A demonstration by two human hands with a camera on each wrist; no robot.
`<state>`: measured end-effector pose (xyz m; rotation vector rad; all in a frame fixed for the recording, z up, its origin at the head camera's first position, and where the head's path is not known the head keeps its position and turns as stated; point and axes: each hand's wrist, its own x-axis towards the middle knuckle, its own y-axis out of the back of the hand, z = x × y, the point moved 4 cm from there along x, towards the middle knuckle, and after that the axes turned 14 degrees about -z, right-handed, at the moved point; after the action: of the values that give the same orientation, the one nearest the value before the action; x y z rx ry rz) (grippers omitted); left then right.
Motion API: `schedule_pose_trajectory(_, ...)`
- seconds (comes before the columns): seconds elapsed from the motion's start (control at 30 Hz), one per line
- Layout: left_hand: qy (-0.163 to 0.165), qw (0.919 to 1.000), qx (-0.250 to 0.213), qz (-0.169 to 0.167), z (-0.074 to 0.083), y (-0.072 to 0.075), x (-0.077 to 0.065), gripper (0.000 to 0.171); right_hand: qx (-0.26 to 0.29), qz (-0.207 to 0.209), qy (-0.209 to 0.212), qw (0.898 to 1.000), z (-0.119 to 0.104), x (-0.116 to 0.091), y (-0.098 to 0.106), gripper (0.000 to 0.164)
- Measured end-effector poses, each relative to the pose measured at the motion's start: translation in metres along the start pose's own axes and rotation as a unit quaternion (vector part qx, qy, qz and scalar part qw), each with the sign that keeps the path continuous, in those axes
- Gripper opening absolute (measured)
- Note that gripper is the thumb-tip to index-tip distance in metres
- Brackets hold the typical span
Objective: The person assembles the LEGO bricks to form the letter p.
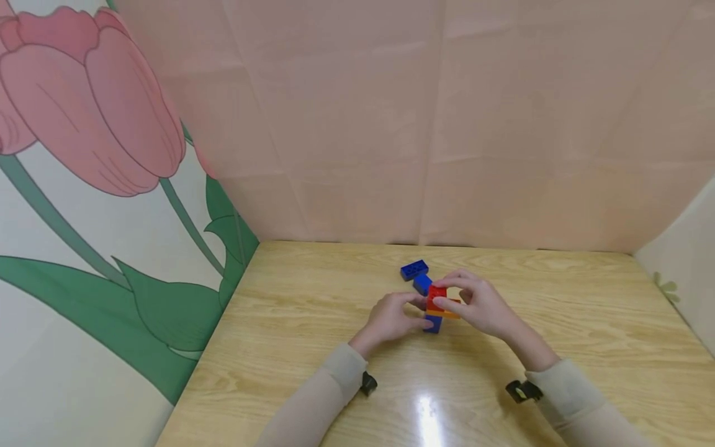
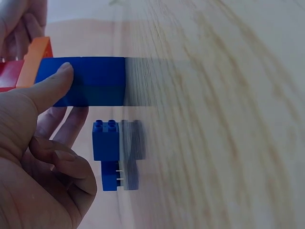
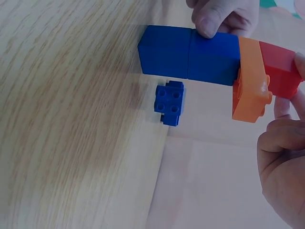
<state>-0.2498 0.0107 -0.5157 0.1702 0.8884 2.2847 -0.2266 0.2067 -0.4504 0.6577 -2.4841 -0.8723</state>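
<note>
Two blue bricks point(image 3: 164, 50), an orange brick point(image 3: 250, 83) and a red brick point(image 3: 281, 67) make an upright stack on the table. The orange one juts out to one side under the red one on top. My left hand point(image 1: 391, 320) pinches the blue part of the stack, its thumb point(image 2: 57, 83) lying along the upper blue brick. At the top, my right hand point(image 1: 483, 304) holds the red brick between thumb and fingers. In the head view the hands partly hide the stack.
Just beyond the stack lies a loose blue brick point(image 1: 422, 284), with another blue brick point(image 1: 414, 269) close behind it. The wooden table point(image 1: 301, 273) ends at a pink-covered wall point(image 1: 346, 155); a flower-patterned panel point(image 1: 167, 298) borders its left side.
</note>
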Motion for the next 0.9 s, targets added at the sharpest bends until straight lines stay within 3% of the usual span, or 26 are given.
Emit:
schedule_pose_trajectory(0.67,-0.007,1.0,0.001,0.001,0.0011,0.0004,-0.0012,0.039,-0.001,-0.006,-0.015,1.0,0.0014,-0.0026,0.0001,0.028)
schedule_pose_trajectory(0.9,-0.013,0.9999,-0.004,0.004,0.002,0.0008,-0.0007,0.042,0.005,0.013,-0.055,0.998,0.0061,-0.0049,0.0044,0.027)
